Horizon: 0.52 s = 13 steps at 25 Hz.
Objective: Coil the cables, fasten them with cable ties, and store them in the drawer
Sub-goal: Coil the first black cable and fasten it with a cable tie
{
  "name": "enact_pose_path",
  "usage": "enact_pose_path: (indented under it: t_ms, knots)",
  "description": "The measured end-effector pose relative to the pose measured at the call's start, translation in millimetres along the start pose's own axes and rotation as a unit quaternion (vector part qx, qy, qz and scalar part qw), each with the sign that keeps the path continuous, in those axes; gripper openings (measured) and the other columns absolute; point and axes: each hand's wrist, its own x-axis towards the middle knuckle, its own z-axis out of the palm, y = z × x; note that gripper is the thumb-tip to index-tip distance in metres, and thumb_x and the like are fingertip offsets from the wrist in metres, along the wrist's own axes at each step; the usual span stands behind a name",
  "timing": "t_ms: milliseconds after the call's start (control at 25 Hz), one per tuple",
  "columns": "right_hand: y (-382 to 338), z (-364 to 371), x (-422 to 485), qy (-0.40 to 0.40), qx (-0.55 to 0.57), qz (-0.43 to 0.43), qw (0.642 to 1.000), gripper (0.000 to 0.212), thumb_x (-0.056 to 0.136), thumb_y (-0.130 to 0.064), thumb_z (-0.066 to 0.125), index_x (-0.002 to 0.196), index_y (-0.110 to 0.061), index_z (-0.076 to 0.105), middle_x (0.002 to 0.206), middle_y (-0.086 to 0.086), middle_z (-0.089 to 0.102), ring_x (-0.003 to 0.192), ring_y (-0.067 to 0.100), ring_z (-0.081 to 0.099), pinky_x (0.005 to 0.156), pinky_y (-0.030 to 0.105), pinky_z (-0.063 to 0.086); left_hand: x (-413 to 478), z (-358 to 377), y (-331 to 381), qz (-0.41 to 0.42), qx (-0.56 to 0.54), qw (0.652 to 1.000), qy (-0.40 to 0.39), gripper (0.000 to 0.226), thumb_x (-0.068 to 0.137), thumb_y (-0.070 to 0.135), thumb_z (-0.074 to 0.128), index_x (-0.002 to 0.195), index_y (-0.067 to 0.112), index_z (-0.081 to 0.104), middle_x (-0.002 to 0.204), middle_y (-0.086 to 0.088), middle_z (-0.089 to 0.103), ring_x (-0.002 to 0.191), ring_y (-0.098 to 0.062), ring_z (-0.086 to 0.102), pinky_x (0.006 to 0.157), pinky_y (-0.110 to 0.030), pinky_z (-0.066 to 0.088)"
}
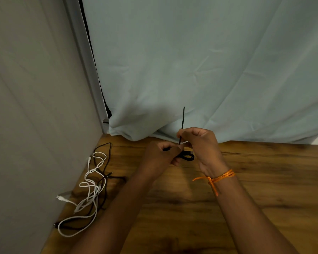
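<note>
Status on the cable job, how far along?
Done: one black cable coiled. In hand: left hand grips it, right hand pinches the cable tie, tail sticking up. Left: white cable and dark cables lie tangled on the table; no drawer in view.

A wooden bench (264,198) fills the foreground. Behind the bench hangs a pale blue cloth (191,61); left of the bench stands a grey wall (35,88).
</note>
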Motion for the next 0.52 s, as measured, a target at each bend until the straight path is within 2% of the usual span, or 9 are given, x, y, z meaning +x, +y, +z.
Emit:
enact_pose_path:
  t_ms: [160, 320, 440, 520]
  knots:
    - [-1.8, 1.4, 0.9, 0.032, 0.003, -0.012, 0.999, 0.015, 0.086, -0.001, 0.064, 0.074, -0.002, 0.073, 0.075, 0.012, 0.068, 0.067, 0.013, 0.061, 0.073, 0.031, 0.051, -1.6, -0.5, -4.1, -0.011, -0.014, 1.0, -0.007, 0.014, 0.089, 0.02, 0.067, 0.087, 0.008, 0.075, 0.074, -0.012, 0.073, 0.06, -0.012, 0.064, 0.062, -0.02, 0.052]
    - [-3.3, 2.9, 4.6, 0.051, 0.02, 0.028, 0.998, 0.016, 0.082, -0.001, 0.067, 0.067, -0.003, 0.072, 0.074, 0.015, 0.068, 0.073, 0.022, 0.061, 0.077, 0.038, 0.055, 0.9, -0.6, -0.2, -0.016, -0.003, 1.0, -0.001, 0.009, 0.088, 0.016, 0.068, 0.087, 0.009, 0.074, 0.073, -0.012, 0.073, 0.059, -0.012, 0.065, 0.062, -0.02, 0.054]
    - [1.7, 1.9, 5.8, 0.015, -0.002, 0.063, 0.998, 0.012, 0.084, -0.006, 0.067, 0.078, 0.003, 0.072, 0.071, 0.014, 0.064, 0.069, 0.022, 0.06, 0.063, 0.03, 0.054, -0.2, -0.7, 1.2, -0.017, 0.01, 1.0, 0.003, 0.008, 0.088, 0.015, 0.068, 0.088, 0.01, 0.073, 0.072, -0.01, 0.072, 0.056, -0.009, 0.064, 0.06, -0.018, 0.053]
    - [10.5, -1.1, 6.7, -0.003, -0.059, 0.03, 0.998, 0.014, 0.086, -0.011, 0.067, 0.079, -0.001, 0.073, 0.071, 0.011, 0.067, 0.068, 0.021, 0.061, 0.064, 0.031, 0.052, -1.8, -2.4, -1.0, -0.033, -0.023, 0.999, 0.023, 0.012, 0.087, 0.014, 0.068, 0.098, 0.008, 0.067, 0.078, -0.012, 0.071, 0.054, -0.01, 0.063, 0.055, -0.019, 0.053]
